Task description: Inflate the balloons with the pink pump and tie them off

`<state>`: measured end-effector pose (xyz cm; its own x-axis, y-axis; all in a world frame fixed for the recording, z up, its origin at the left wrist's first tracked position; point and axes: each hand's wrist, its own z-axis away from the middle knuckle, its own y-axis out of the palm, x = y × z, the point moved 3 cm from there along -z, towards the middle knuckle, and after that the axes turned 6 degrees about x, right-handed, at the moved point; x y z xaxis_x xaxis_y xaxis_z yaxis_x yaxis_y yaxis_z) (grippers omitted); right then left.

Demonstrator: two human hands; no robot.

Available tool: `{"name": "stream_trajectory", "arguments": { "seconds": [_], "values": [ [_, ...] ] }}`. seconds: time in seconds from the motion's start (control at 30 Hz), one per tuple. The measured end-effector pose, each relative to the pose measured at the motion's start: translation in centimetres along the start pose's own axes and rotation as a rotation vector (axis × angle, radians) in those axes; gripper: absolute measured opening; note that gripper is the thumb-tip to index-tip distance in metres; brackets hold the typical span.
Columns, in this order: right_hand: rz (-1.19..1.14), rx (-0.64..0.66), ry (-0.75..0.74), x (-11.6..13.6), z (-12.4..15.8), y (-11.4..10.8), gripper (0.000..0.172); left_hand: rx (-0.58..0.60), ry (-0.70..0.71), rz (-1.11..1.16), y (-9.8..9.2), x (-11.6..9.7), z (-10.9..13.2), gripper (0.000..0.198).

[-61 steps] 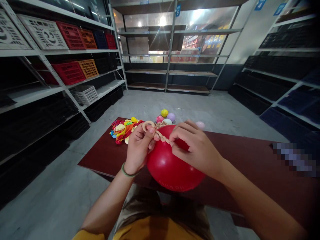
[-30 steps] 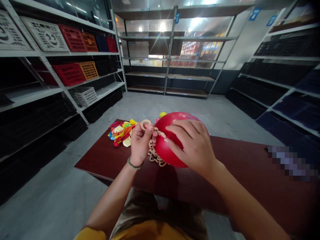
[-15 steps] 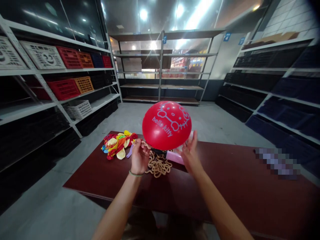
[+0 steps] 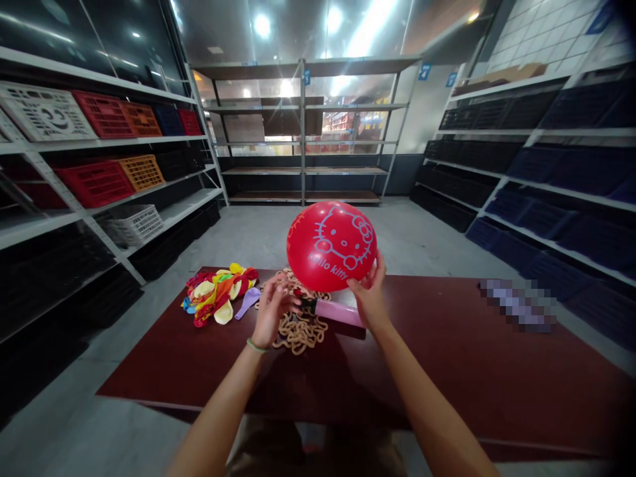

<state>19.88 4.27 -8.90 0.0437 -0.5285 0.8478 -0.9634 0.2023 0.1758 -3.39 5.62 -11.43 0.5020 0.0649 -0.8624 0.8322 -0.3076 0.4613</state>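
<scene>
An inflated red balloon (image 4: 325, 248) with a "hello kitty" print is up above the table. My right hand (image 4: 370, 291) grips its lower right side, thumb on the front and fingers behind. Below and to the left of the balloon, my left hand (image 4: 273, 308) has its fingers apart, and I see nothing held in it. Its fingertips are close to the black end of a pink tube-shaped tool (image 4: 340, 312), probably a balloon pump, on the table. Around and under that tool lies a heap of tan, wavy cord-like strands (image 4: 301, 334). The balloon's neck is hidden.
Uninflated balloons in several colours (image 4: 213, 295) are piled on the table's left, with a purple one (image 4: 247, 303) beside them. A blurred-out item (image 4: 517, 305) lies at the right of the dark red table (image 4: 447, 358). Shelves with crates (image 4: 102, 112) stand around.
The balloon has turned, so its printed face shows more fully. My right hand has closed on its side. My left hand has come down away from it. The view has swung right.
</scene>
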Motion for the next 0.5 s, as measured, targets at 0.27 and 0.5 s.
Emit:
{"name": "stream_trajectory", "arguments": {
  "seconds": [0.27, 0.5],
  "values": [
    [0.126, 0.183, 0.016, 0.5, -2.2, -2.5, 0.123, 0.217, 0.063, -0.242, 1.3, -3.4, -4.1, 0.094],
    [0.143, 0.224, -0.042, -1.7, -2.6, -3.8, 0.12, 0.289, 0.101, -0.307, 3.2, -0.2, -5.3, 0.103]
  ]
}}
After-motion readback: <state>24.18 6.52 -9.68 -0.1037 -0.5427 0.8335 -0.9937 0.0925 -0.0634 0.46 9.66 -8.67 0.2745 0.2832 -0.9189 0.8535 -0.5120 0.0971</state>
